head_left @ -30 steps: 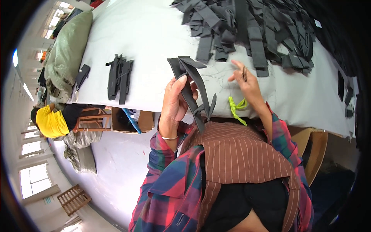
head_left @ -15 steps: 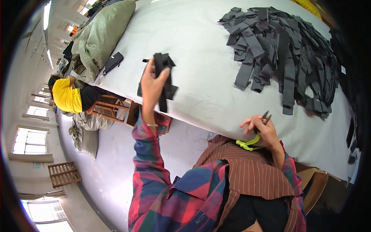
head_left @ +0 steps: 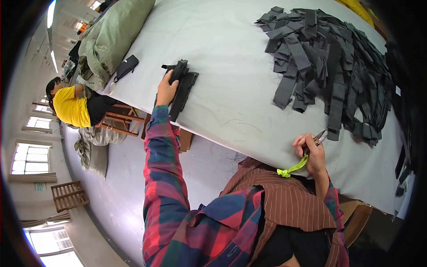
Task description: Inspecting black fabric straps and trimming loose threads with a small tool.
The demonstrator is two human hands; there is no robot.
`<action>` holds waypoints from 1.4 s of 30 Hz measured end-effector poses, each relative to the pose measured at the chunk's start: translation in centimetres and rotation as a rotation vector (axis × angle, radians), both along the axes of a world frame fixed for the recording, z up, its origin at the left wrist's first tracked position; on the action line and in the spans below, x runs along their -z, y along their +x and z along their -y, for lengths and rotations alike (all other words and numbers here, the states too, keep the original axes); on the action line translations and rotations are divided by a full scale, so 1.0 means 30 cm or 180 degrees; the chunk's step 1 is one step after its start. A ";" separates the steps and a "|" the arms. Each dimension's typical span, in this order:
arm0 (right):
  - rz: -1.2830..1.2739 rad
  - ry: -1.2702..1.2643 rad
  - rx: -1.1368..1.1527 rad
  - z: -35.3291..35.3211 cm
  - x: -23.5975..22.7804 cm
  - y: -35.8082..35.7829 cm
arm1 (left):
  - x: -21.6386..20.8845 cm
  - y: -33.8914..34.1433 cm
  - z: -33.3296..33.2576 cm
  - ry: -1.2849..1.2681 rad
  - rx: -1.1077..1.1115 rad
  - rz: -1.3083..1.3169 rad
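Pinching a dark strip point(head_left: 179, 70) against a stack point(head_left: 184, 97), upper left of the frame, the left hand point(head_left: 166, 92) rests — the right hand point(head_left: 311, 155), lower right, curls around snips point(head_left: 320, 137), apparently for easy reach.

Smooth white worktop point(head_left: 222, 89) is evenly lit; glare seen on pale glossy floor point(head_left: 129, 202) off its near edge; rect. multipaned windows point(head_left: 53, 242) overexp.; pic rim blackened.
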State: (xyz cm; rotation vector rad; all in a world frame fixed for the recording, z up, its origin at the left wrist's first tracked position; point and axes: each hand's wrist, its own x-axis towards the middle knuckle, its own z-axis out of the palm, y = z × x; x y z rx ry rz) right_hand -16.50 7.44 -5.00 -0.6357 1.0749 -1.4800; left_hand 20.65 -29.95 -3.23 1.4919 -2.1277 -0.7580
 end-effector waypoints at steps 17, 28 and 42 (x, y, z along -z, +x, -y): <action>-0.0172 -0.0025 0.0083 -0.022 0.013 0.011 | 0.058 -0.031 -0.146 -0.1110 -0.0342 0.1074; -0.0234 -0.0014 0.0104 -0.025 0.013 0.015 | 0.029 -0.032 -0.187 -0.1827 -0.0412 0.0501; -0.0411 -0.0086 -0.0006 -0.018 0.010 0.012 | -0.136 -0.010 -0.446 -0.0338 -0.0006 -0.0562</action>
